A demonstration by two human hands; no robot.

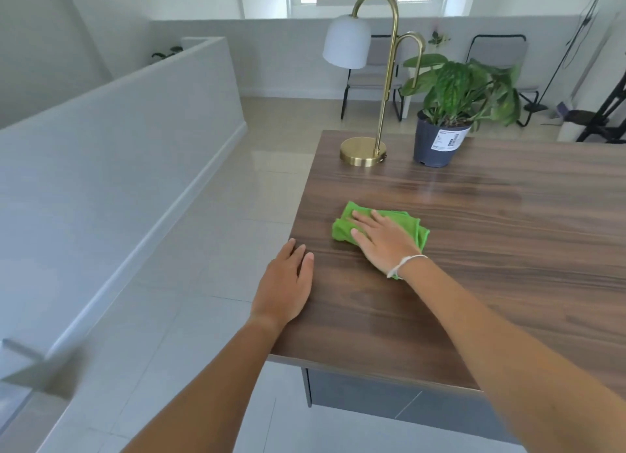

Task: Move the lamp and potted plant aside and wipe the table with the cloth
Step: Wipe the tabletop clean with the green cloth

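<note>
A folded green cloth (342,229) lies on the dark wooden table (491,242) near its left edge. My right hand (382,241) presses flat on the cloth, fingers spread. My left hand (286,283) rests palm down on the table's left edge, holding nothing. At the far left corner stands a brass lamp (364,151) with a white shade. Just right of it sits a potted plant (440,137) in a dark grey pot with a white label.
The table's left edge drops to a pale tiled floor (210,249). A low white wall (118,141) runs along the left. Chairs (498,56) and black stands are behind the table at the back right.
</note>
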